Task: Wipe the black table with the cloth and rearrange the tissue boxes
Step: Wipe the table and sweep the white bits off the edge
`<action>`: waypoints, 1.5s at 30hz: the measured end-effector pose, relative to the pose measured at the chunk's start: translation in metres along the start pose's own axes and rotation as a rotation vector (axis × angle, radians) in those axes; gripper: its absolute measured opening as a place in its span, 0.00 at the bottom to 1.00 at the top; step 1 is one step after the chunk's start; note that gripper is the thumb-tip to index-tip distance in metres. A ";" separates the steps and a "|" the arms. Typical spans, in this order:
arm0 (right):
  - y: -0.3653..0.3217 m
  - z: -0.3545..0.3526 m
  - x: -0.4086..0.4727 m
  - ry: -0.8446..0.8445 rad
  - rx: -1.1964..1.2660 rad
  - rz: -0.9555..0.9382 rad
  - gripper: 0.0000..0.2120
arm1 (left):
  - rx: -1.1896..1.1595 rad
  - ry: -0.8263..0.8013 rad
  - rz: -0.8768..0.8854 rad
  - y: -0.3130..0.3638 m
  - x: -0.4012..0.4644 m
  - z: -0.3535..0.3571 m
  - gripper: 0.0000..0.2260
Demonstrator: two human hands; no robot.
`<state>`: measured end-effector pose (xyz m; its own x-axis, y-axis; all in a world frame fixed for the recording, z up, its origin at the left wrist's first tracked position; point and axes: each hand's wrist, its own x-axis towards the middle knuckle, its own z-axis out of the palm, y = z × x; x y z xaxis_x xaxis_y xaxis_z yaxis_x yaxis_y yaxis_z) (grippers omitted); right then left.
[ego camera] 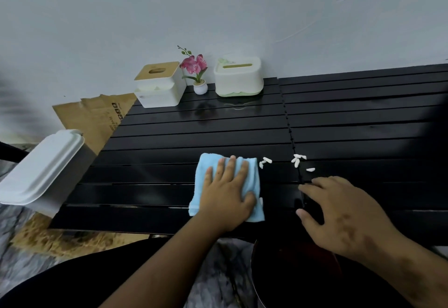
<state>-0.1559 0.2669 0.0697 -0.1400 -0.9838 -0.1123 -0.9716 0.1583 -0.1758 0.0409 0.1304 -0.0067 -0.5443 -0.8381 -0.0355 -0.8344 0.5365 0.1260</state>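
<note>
**Wiping in hand, boxes not yet rearranged**

The left hand (226,193) lay flat, fingers spread, on the folded light-blue terry cloth (252,174), pressing it onto the black slatted surface (194,138) near the front edge; its grip was released, palm down on the cloth rather than closed around it. The right hand (344,213) hovered just beside the surface's centre seam, fingers loosely curled and holding nothing.

Small white scraps (298,159) lay scattered to the right of the cloth, some close to its edge, others near the seam. The step in hand looked to be the wipe itself. The next move probably called for sweeping the cloth rightward to gather those scraps, perhaps toward the dark round bin (291,271) below the front edge.

At the back, against the pale wall (218,4), stood the white tissue box with a wooden lid (160,87) and the white tissue box with a green base (238,77), with a small pot of pink artificial flowers (197,72) between them. A white lidded bin (43,169) and flattened brown cardboard (97,116) sat off the left end.
</note>
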 end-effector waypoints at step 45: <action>0.045 0.023 -0.007 -0.021 0.034 -0.016 0.35 | 0.103 -0.098 -0.078 -0.062 0.053 -0.019 0.36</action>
<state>-0.1941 0.2831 0.0401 -0.1202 -0.9843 -0.1295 -0.9666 0.1458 -0.2107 0.0655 0.0505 0.0027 -0.4790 -0.8669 -0.1380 -0.8763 0.4815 0.0171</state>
